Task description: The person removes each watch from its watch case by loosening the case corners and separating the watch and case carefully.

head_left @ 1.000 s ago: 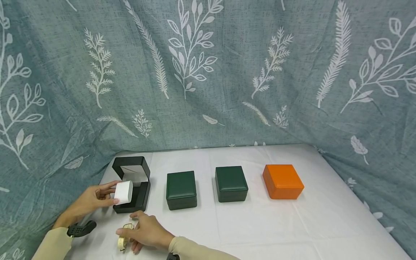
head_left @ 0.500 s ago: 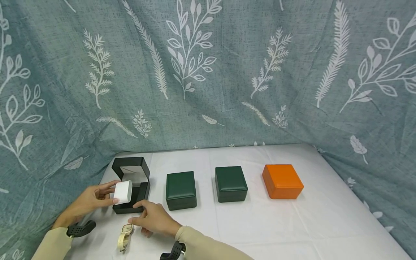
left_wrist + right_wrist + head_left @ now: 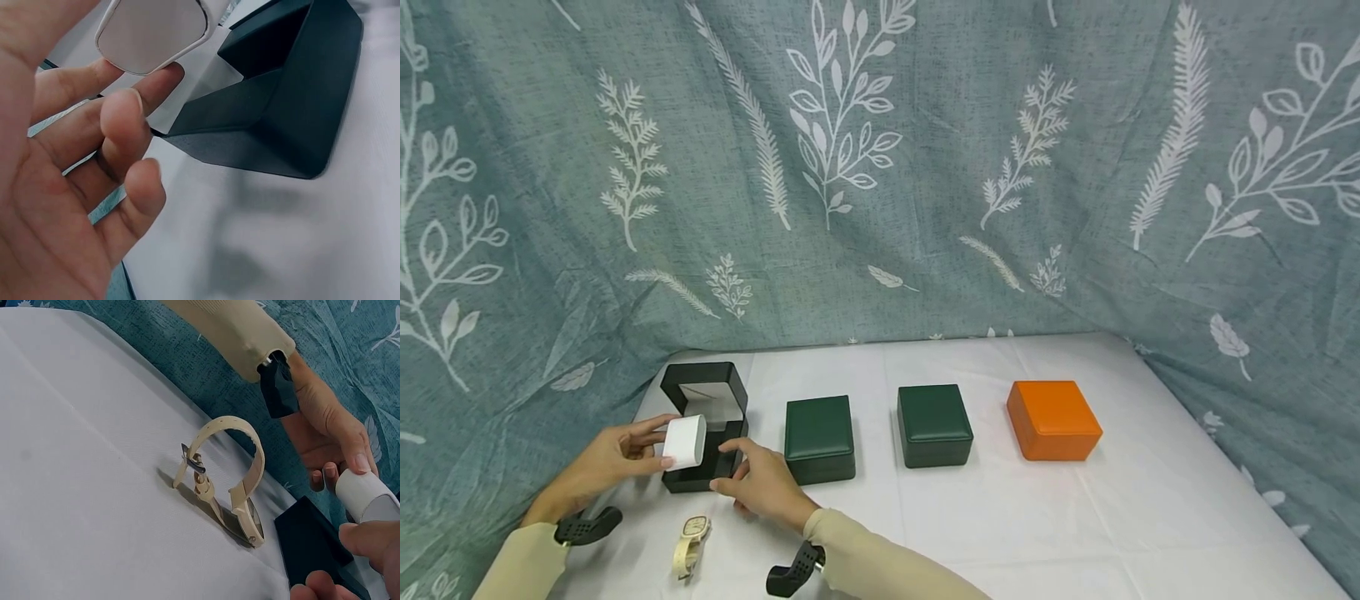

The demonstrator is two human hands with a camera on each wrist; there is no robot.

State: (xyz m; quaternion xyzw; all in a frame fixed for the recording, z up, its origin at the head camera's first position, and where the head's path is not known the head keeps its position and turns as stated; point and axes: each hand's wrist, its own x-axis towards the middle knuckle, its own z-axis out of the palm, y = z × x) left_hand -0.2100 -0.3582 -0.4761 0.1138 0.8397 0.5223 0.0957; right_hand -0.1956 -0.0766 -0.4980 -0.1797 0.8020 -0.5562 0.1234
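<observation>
My left hand [image 3: 625, 454] pinches a white watch cushion [image 3: 685, 442] between thumb and fingers, over the left part of a black watch box [image 3: 702, 372] whose lid stands raised. The cushion's flat oval end [image 3: 153, 34] shows in the left wrist view, with my lower fingers curled loosely below it. My right hand [image 3: 769, 485] is at the box's front right corner, thumb and index finger apart with nothing between them. A cream-strapped watch [image 3: 689, 546] with a squarish gold case lies in front of the box. Its strap [image 3: 240, 428] is buckled into a loop in the right wrist view.
Two closed green boxes [image 3: 818, 437] [image 3: 934, 423] stand right of the black box, the nearer one just beyond my right hand. Farther right is a closed orange box [image 3: 1054, 419]. A leaf-patterned curtain [image 3: 880, 250] hangs behind the white-covered table [image 3: 1015, 525].
My right hand has let go of the watch, leaving it on the table, and has moved up and right to the black box. The left hand stays put with the cushion.
</observation>
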